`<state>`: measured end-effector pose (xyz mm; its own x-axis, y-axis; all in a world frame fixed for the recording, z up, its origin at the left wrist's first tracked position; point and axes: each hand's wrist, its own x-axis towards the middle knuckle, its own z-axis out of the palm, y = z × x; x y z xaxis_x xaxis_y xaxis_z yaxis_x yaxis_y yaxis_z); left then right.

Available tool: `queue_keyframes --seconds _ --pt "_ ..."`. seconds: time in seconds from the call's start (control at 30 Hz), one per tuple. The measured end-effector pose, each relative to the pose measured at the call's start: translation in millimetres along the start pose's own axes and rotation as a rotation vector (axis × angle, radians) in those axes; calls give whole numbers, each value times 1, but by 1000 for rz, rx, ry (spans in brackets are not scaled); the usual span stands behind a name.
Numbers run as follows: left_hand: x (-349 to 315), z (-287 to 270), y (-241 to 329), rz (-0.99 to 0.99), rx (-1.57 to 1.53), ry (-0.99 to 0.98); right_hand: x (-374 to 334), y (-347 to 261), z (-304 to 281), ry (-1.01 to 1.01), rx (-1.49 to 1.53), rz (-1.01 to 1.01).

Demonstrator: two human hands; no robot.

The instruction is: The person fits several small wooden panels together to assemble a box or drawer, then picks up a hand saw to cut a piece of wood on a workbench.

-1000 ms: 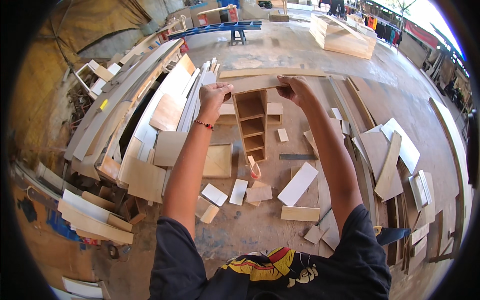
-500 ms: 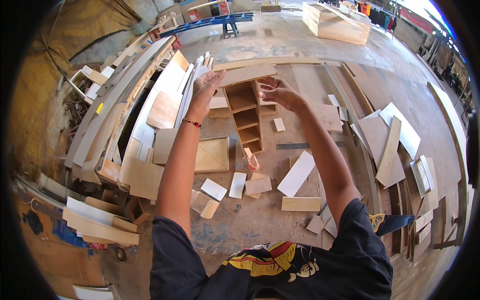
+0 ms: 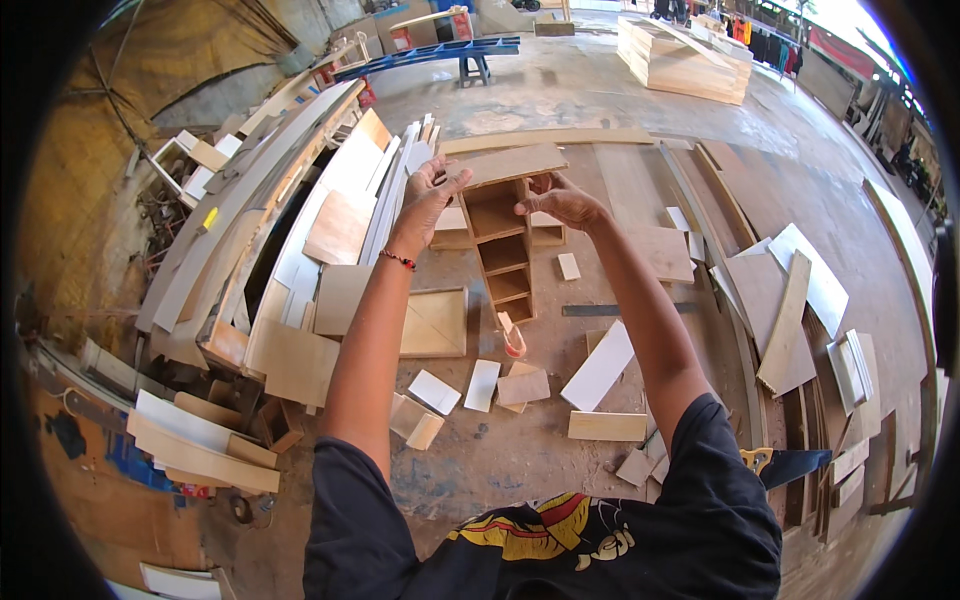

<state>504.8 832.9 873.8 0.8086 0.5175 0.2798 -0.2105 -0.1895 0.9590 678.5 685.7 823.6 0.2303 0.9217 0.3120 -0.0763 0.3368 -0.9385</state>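
A narrow wooden shelf unit point(image 3: 500, 255) with several open compartments stands upright in front of me. A flat wooden top board point(image 3: 505, 163) lies across its upper end and overhangs both sides. My left hand point(image 3: 428, 208) grips the left end of that board, thumb along its near edge. With the thumb at the front of the top compartment, my right hand point(image 3: 562, 203) is closed round the unit's right side wall; its other fingers are partly hidden behind. At the unit's foot lies a small orange-red tool with a pale strip point(image 3: 512, 338), whose kind is unclear.
White and brown board offcuts point(image 3: 598, 365) lie scattered on the worktop near me. A shallow wooden tray point(image 3: 465, 325) is left of the unit. Long panels point(image 3: 330, 200) lean in a stack at left. A handsaw point(image 3: 790, 466) lies at right, below more boards point(image 3: 785, 320).
My right hand has closed from spread fingers onto the unit's side wall. The left hand has shifted onto the board's end. The whole view has moved slightly.
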Motion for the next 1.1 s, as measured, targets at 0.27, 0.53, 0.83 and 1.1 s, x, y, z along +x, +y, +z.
queue_keyframes --seconds 0.27,0.53,0.83,1.1 --pt "-5 1 3 -6 5 24 0 -7 2 -24 -67 7" --pt "0 -1 -2 32 43 7 3 2 -5 -18 -37 27" --pt "-5 8 22 174 510 -83 -13 -8 0 24 -212 -37" --pt "-3 1 26 327 875 -57 -26 -7 -4 163 -175 101"
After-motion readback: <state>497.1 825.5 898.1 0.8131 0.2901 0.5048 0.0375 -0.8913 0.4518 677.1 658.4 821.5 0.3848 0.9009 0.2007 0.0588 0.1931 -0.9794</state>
